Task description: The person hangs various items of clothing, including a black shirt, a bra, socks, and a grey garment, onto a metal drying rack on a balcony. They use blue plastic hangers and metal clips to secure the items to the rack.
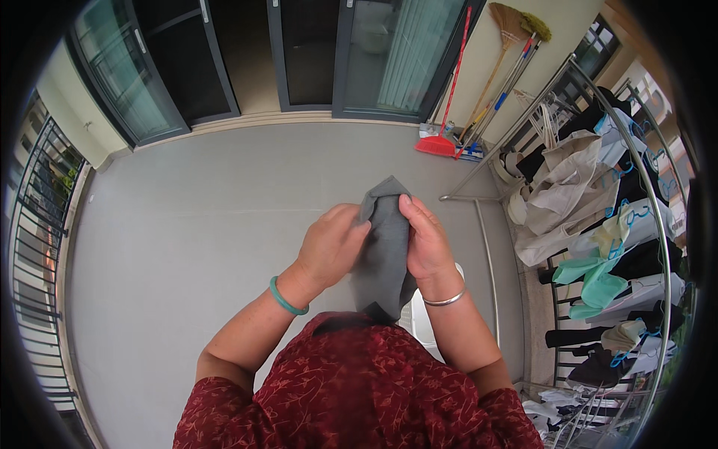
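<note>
A dark grey piece of cloth (384, 241) hangs between my two hands in front of my chest, its upper end folded over into a point. My left hand (334, 244), with a green bangle at the wrist, pinches the cloth's upper left edge between thumb and fingers. On the other side, my right hand (429, 238) grips the upper right edge with the thumb on top; a silver bangle circles that wrist. The cloth's lower end reaches down to my red patterned top. Partly hidden behind my right forearm is a white plastic basket (420, 320).
A metal drying rack (664, 247) with clothes on blue hangers stands along the right side. Brooms and a red dustpan-like broom head (436, 146) lean at the back wall by the sliding glass doors (392, 62). A black railing (42, 247) borders the left.
</note>
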Demonstrator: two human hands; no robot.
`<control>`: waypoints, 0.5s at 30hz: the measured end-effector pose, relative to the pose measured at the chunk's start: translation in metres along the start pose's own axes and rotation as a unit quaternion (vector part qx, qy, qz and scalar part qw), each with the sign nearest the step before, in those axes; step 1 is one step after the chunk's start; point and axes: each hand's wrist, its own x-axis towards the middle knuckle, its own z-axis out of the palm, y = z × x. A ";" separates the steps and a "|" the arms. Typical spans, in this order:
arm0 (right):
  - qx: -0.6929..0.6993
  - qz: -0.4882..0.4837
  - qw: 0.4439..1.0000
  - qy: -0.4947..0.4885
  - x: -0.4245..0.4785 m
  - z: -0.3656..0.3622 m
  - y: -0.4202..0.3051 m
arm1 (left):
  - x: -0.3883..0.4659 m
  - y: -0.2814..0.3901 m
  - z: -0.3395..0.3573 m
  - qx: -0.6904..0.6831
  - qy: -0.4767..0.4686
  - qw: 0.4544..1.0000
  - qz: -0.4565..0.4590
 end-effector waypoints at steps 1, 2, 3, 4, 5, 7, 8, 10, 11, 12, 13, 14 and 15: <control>-0.008 -0.004 1.000 -0.001 -0.003 -0.006 -0.002 | 0.001 -0.001 0.001 -0.032 -0.013 0.999 -0.042; -0.010 -0.015 1.000 -0.010 -0.005 -0.008 -0.003 | 0.002 0.000 0.003 -0.094 0.020 0.993 -0.064; -0.012 -0.025 0.999 -0.019 -0.007 -0.010 -0.005 | 0.006 0.001 0.004 -0.209 0.048 0.973 -0.088; -0.012 -0.033 0.999 -0.028 -0.010 -0.014 -0.004 | 0.012 0.005 0.002 -0.319 0.075 0.938 -0.115; -0.029 -0.026 0.999 -0.016 -0.013 -0.022 -0.003 | 0.018 0.011 0.000 -0.425 0.100 0.889 -0.139; -0.063 -0.011 0.998 0.007 -0.014 -0.049 0.008 | 0.028 0.017 -0.014 -0.490 0.049 0.857 -0.151; -0.134 -0.004 0.991 0.030 -0.014 -0.060 0.015 | 0.030 0.017 -0.021 -0.519 0.026 0.840 -0.154; -0.273 0.012 0.959 0.074 -0.011 -0.080 0.035 | 0.033 0.011 -0.030 -0.549 0.017 0.824 -0.137; -0.283 0.034 0.956 0.068 -0.011 -0.088 0.045 | 0.034 0.009 -0.034 -0.564 0.011 0.816 -0.128; -0.292 0.056 0.953 0.060 -0.012 -0.095 0.057 | 0.036 0.011 -0.038 -0.601 0.022 0.784 -0.152; -0.301 0.081 0.949 0.053 -0.012 -0.104 0.069 | 0.037 0.013 -0.043 -0.621 0.021 0.770 -0.144; -0.307 0.101 0.946 0.010 -0.011 -0.106 0.077 | 0.038 0.017 -0.050 -0.640 0.022 0.756 -0.136; -0.271 0.139 0.952 0.001 -0.013 -0.108 0.083 | 0.039 0.018 -0.055 -0.659 0.023 0.741 -0.127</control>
